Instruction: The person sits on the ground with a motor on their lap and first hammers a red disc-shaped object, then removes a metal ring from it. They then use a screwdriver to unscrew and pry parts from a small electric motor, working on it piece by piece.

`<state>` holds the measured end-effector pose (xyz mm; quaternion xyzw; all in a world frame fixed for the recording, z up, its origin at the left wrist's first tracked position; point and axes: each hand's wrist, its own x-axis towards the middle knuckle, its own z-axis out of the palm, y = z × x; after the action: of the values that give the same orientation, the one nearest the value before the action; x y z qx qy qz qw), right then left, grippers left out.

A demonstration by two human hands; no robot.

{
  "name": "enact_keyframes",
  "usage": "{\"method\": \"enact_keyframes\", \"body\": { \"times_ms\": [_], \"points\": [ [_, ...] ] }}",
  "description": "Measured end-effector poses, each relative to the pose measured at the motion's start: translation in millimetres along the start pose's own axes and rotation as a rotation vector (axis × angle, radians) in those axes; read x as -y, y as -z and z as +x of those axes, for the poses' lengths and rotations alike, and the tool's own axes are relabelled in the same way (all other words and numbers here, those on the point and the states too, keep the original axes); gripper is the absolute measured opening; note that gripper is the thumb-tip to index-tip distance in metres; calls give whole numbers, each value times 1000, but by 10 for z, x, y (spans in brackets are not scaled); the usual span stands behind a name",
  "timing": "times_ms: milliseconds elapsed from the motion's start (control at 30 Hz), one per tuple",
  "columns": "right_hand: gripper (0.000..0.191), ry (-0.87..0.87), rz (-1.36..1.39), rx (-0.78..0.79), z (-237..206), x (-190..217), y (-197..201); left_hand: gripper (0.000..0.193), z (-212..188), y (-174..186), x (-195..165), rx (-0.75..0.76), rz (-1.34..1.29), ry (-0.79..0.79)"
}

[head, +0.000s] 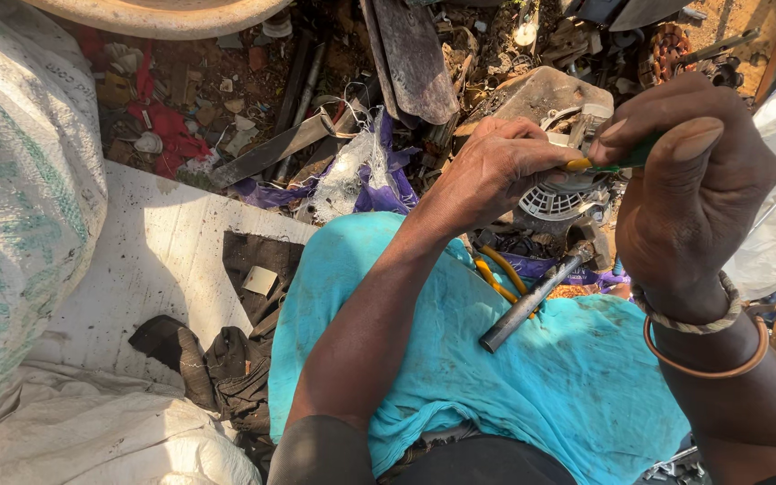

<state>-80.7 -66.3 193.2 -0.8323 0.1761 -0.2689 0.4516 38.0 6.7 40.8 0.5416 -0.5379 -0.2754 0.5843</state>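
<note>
Right of centre, left hand clamps a white fan part steady over the turquoise lap cloth while right hand, fist closed, drives a green-handled screwdriver into it; hammer rests below, within reach.

Your left hand covers the near part of the white fan housing. Your right hand hides most of the green-handled tool. Woven sack: cut off at left edge.

bare forearms; right wrist wears a braided cord band and a copper bangle.
</note>
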Motion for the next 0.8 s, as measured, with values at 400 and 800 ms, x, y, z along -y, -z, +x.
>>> {"method": "enact_keyframes", "body": {
  "times_ms": [400,800],
  "points": [
    [49,31,-94,17,64,3,55,28,21,-20,6,67,81,25],
    [46,37,-146,99,21,58,143,30,8,-70,-8,41,-5,121]
  ]
}}
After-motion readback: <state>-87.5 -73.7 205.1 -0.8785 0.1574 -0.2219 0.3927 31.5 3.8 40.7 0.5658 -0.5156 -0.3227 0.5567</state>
